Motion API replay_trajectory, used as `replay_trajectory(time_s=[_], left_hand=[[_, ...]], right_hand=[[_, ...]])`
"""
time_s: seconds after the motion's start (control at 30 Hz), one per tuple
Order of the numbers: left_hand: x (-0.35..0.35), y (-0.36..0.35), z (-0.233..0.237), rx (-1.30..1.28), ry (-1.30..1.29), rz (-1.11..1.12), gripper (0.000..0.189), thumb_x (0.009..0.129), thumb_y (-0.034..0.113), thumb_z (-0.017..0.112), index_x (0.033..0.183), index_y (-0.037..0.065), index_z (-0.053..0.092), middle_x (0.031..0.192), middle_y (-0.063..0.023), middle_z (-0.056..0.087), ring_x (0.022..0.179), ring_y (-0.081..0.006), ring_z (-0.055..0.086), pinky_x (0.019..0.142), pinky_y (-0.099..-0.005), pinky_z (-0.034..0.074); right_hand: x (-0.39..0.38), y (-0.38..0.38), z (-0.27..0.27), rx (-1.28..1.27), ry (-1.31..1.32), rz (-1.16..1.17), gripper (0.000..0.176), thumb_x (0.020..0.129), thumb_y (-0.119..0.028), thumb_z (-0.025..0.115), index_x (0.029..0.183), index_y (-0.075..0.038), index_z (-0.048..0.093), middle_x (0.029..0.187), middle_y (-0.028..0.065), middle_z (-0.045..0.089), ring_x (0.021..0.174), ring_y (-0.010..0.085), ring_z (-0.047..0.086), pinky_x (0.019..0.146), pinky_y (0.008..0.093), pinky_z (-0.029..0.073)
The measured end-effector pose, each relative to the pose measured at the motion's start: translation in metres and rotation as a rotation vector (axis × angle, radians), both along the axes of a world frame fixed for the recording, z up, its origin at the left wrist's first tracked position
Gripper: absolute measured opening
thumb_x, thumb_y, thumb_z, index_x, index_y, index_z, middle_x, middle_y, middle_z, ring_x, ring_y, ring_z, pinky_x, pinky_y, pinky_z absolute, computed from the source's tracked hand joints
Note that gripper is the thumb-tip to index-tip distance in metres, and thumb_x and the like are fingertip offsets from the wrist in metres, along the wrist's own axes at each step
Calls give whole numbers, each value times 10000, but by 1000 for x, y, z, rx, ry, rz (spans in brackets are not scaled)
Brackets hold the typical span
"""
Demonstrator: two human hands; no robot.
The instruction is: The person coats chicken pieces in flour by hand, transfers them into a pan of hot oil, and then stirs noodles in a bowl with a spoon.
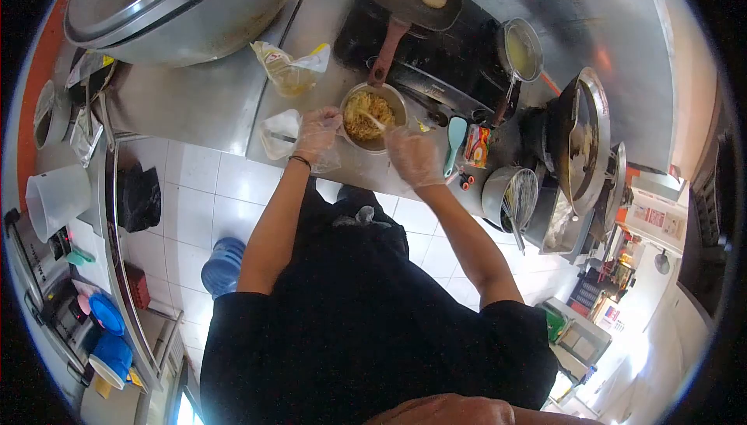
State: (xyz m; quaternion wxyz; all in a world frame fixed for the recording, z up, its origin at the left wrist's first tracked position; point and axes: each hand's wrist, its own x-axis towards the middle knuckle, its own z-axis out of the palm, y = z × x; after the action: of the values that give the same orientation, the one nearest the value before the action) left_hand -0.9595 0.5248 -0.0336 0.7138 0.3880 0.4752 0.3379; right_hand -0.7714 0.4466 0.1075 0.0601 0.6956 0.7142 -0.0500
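A round metal bowl (pixel 403 106) holds brownish-yellow noodles (pixel 367 116) near the counter's front edge. My left hand (pixel 317 133), in a clear plastic glove, is closed at the bowl's left rim. My right hand (pixel 415 156), gloved too, is wrapped round a white spoon-like utensil (pixel 377 122) whose far end is in the noodles. Beside my left hand lies a white plastic container (pixel 278 133). Behind the bowl is a frying pan (pixel 416 16) with two pale round patties, its brown handle (pixel 389 51) pointing toward the bowl.
The pan stands on a black stove (pixel 467 51), near a small pot of yellowish liquid (pixel 524 51). A plastic bag (pixel 292 71) sits behind my left hand. A teal spatula (pixel 455 145), red-orange packet (pixel 477 146), whisk pot (pixel 498 191) and large wok (pixel 583 141) are rightward.
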Motion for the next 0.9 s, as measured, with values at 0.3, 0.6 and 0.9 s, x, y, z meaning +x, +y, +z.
replay_trajectory(time_s=[0.3, 0.6, 0.9], left_hand=[[-5, -2, -19, -26, 45, -48, 199, 934, 118, 709, 1063, -31, 685, 874, -77, 704, 774, -147, 683, 713, -302, 604], [-5, -12, 3, -20, 6, 20, 86, 935, 60, 660, 952, -22, 679, 767, -24, 652, 716, -104, 639, 652, -255, 552], [-8, -8, -11, 37, 5, -47, 180, 936, 91, 702, 1064, -33, 686, 883, -69, 716, 778, -144, 690, 714, -291, 600]], right_hand=[[103, 3, -79, -200, 493, -294, 294, 977, -204, 548, 856, -10, 733, 805, 240, 693, 708, 372, 682, 675, 440, 559], [68, -17, -3, 76, 484, -1, 201, 952, -214, 607, 932, -56, 730, 828, 182, 717, 698, 347, 690, 642, 419, 545], [34, 17, -13, -69, -5, 166, 329, 1034, -286, 446, 923, -82, 680, 813, 194, 707, 699, 377, 700, 653, 472, 568]])
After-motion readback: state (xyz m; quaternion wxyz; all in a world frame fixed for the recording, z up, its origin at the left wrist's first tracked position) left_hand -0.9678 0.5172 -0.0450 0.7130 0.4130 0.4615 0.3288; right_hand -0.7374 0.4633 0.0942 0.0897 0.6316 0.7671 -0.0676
